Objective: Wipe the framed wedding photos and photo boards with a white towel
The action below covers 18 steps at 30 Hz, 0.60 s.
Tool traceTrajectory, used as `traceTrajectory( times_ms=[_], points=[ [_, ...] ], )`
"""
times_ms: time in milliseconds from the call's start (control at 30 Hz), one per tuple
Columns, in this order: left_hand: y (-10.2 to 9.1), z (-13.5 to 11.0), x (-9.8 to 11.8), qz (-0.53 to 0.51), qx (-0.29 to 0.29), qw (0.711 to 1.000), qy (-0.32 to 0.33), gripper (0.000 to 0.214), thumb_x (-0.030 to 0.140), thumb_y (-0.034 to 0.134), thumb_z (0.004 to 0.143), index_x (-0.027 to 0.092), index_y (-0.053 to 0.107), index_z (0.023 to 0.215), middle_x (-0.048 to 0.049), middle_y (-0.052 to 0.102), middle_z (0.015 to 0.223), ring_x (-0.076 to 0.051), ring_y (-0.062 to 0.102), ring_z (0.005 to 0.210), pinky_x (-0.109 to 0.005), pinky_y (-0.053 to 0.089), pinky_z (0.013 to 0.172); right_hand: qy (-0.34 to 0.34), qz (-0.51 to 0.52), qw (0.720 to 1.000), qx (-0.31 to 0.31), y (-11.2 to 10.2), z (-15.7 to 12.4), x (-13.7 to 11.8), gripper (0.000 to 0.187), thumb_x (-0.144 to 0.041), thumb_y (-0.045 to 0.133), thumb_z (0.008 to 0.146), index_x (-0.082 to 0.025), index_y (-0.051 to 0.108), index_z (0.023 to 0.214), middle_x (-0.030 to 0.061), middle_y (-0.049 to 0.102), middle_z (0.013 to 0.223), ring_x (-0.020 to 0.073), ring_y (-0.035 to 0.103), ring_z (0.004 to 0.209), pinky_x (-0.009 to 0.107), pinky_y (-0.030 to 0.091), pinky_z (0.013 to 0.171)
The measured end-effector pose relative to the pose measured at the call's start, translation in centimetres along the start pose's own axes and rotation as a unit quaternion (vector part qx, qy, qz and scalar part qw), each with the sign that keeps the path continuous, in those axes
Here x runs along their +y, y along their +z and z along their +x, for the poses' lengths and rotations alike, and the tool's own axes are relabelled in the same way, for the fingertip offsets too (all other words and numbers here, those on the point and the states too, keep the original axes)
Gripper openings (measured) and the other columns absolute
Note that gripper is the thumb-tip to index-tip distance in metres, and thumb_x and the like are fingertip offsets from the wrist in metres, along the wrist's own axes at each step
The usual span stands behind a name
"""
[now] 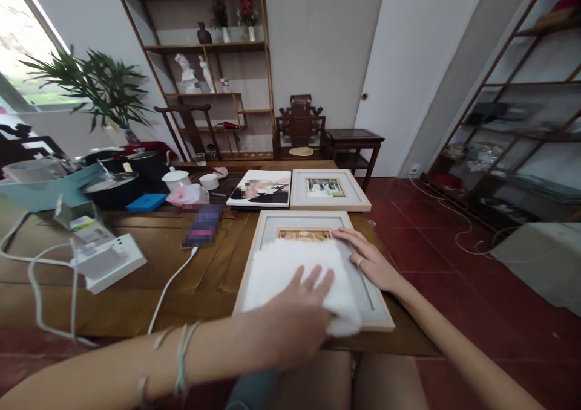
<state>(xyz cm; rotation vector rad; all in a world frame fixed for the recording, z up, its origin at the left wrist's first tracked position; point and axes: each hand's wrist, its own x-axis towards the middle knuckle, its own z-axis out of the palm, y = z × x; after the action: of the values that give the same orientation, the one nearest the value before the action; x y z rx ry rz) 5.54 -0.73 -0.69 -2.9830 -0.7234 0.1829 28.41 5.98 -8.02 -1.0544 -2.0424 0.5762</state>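
A light wooden picture frame point(370, 298) lies flat on the wooden table point(149, 271) in front of me. A white cloth point(290, 268) covers most of its glass. My left hand point(290, 319) rests flat on the cloth, fingers spread. My right hand point(370, 259) lies open on the frame's right side beside the cloth, with a ring on one finger. The top of the picture inside the frame point(304, 234) shows above the cloth.
Behind lie a second frame point(329, 189) and an unframed photo print point(261, 189). A phone point(202, 225) with a white cable, a white box point(106, 262), pots point(111, 186), a teapot point(176, 178) and a blue tray crowd the table's left. Shelves and chairs stand behind.
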Motion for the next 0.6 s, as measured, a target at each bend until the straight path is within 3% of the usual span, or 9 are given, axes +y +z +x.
traceTrajectory(
  times_ms=[100,167,300,433,600],
  points=[
    [-0.3,-1.1,2.3,0.000,0.033,0.999,0.030,0.031,0.034,0.051,0.082,0.015,0.065,0.102,-0.0195,0.031,0.141,-0.039,0.029,0.128,-0.054,0.031,0.099,0.011,0.000,1.000,-0.001,0.0,0.0,-0.1,0.052,-0.016,0.042,0.079,-0.027,0.045,0.130,0.0057,0.042,0.139,0.0266,0.031,0.132,0.050,0.023,0.108],
    [0.1,-0.8,2.2,-0.004,0.043,0.999,0.014,0.031,0.034,0.048,0.085,0.016,0.063,0.105,-0.0179,0.031,0.142,-0.038,0.030,0.129,-0.053,0.032,0.098,0.014,0.005,1.000,-0.001,0.0,0.0,-0.1,0.053,-0.014,0.042,0.078,-0.028,0.045,0.130,0.0052,0.042,0.139,0.0264,0.031,0.132,0.051,0.022,0.108],
    [1.3,1.7,-1.0,-0.018,0.039,0.998,-0.055,0.033,0.032,0.043,0.088,0.015,0.061,0.108,-0.0199,0.026,0.143,-0.039,0.024,0.131,-0.056,0.028,0.100,0.014,0.025,1.000,0.006,0.0,0.0,0.0,0.057,-0.011,0.043,0.074,-0.027,0.044,0.130,0.0052,0.043,0.138,0.0260,0.032,0.131,0.050,0.022,0.109],
    [2.2,5.0,-5.1,0.011,0.067,0.990,-0.127,0.035,0.031,0.041,0.089,0.014,0.057,0.116,-0.0189,0.024,0.145,-0.037,0.017,0.133,-0.056,0.021,0.102,0.034,0.047,0.998,0.000,0.2,0.0,0.3,0.068,-0.007,0.041,0.073,-0.026,0.031,0.137,0.0052,0.039,0.142,0.0236,0.028,0.134,0.051,0.016,0.110],
    [2.8,8.3,-6.9,0.040,0.113,0.987,-0.102,0.038,0.033,0.039,0.090,0.015,0.056,0.118,-0.0175,0.024,0.145,-0.035,0.013,0.135,-0.057,0.016,0.104,0.065,0.074,0.995,0.017,0.6,-0.1,1.1,0.075,-0.007,0.042,0.075,-0.026,0.015,0.142,0.0059,0.024,0.150,0.0213,0.021,0.137,0.051,0.011,0.111]
  ],
)
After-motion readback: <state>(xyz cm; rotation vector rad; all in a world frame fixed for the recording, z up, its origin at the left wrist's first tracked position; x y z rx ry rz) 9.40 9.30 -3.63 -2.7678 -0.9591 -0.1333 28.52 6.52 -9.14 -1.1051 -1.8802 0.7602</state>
